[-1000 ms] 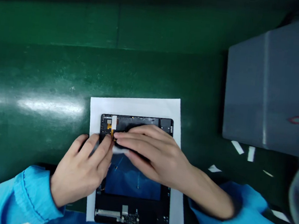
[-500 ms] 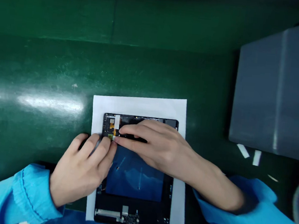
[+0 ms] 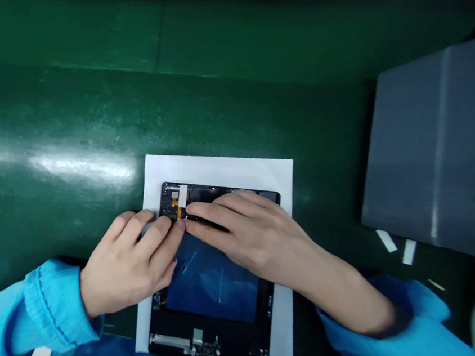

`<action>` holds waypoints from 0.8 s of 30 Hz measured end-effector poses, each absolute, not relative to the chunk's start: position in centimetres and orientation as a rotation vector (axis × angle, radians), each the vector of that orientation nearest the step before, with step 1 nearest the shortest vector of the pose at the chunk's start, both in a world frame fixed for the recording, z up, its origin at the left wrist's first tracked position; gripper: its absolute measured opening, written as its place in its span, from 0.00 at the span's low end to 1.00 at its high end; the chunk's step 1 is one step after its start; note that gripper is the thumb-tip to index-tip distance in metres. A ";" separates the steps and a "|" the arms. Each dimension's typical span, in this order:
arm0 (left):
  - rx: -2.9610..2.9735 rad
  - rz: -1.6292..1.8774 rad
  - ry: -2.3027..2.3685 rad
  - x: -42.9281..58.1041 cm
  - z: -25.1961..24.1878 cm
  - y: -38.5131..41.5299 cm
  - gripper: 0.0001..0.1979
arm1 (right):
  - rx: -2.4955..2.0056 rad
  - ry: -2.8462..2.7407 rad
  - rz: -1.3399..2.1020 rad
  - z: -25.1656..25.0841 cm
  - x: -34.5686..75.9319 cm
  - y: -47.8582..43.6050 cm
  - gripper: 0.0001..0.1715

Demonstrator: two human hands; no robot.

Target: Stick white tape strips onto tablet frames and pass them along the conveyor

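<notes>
An opened tablet (image 3: 213,325) is lying on white paper (image 3: 219,173) at the lower centre. The left hand (image 3: 128,268) and right hand (image 3: 259,234) are touching its upper-left part; whether either grip is grasping something, I cannot tell.

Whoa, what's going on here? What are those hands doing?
Someone in blue sleeves is working on a flat black device that looks like a tablet with its insides showing. It lies on a white sheet on a green table. The left hand and right hand meet fingertip to fingertip near the device's upper left, just below a small white strip. Whether they pinch anything there is hidden.
</notes>
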State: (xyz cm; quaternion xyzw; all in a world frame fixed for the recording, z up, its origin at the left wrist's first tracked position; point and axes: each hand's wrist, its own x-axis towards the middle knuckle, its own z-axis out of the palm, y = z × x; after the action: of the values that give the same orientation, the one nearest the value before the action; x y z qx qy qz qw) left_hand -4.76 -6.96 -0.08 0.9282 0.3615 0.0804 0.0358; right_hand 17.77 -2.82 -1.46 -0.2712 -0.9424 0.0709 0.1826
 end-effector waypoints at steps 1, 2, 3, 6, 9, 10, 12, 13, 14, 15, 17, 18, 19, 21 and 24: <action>2.853 0.219 1.115 -4.7 0.0 -6.9 0.19 | -0.761 -2.671 0.189 -1.4 17.8 -2.8 0.17; 2.860 0.193 1.118 -4.7 0.0 -6.9 0.19 | -0.756 -2.689 0.178 -1.3 17.8 -2.9 0.17; 2.872 0.169 1.118 -4.7 0.0 -6.9 0.19 | -0.756 -2.712 0.164 -1.3 17.9 -3.0 0.18; 2.915 0.134 1.111 -4.5 -0.1 -6.8 0.19 | -0.819 -2.759 0.115 -1.5 18.4 -3.6 0.21; 2.925 0.148 1.105 -4.6 -0.3 -6.7 0.19 | -0.888 -2.768 0.074 -1.8 19.2 -4.5 0.25; 2.918 0.178 1.091 -4.8 -0.3 -6.6 0.19 | -0.908 -2.757 0.075 -2.0 19.5 -4.8 0.25; 2.851 0.283 1.059 -5.5 -0.4 -6.4 0.18 | -0.970 -2.684 0.086 -2.2 20.4 -5.8 0.22; 2.792 0.352 1.084 -5.9 -0.3 -6.4 0.18 | -1.016 -2.630 0.094 -2.3 20.9 -6.5 0.20; 2.724 0.412 1.152 -6.4 -0.2 -6.4 0.18 | -1.066 -2.576 0.101 -2.4 21.4 -7.3 0.18; 2.662 0.451 1.249 -6.9 -0.1 -6.4 0.18 | -1.115 -2.521 0.105 -2.4 21.9 -8.2 0.18; 2.616 0.428 1.448 -7.4 0.0 -6.5 0.16 | -1.205 -2.404 0.106 -2.5 22.8 -10.2 0.19; 2.645 0.365 1.504 -7.5 0.1 -6.6 0.15 | -1.241 -2.342 0.096 -2.6 23.2 -11.2 0.20; 2.695 0.288 1.515 -7.3 0.1 -6.6 0.13 | -1.272 -2.275 0.066 -2.5 23.6 -12.2 0.22; 2.794 0.165 1.469 -6.6 0.1 -6.6 0.11 | -1.347 -2.130 -0.064 -2.4 24.4 -13.6 0.28; 2.827 0.101 1.439 -5.5 0.1 -6.3 0.11 | -1.490 -1.961 -0.367 -2.2 25.9 -14.4 0.35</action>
State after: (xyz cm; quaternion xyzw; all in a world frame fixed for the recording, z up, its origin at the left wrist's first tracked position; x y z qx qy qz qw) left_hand -5.53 -6.28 0.14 0.8907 0.4532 0.0319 -0.0162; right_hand 25.94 -14.40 -2.19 -0.5670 -0.7461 -0.1395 0.3200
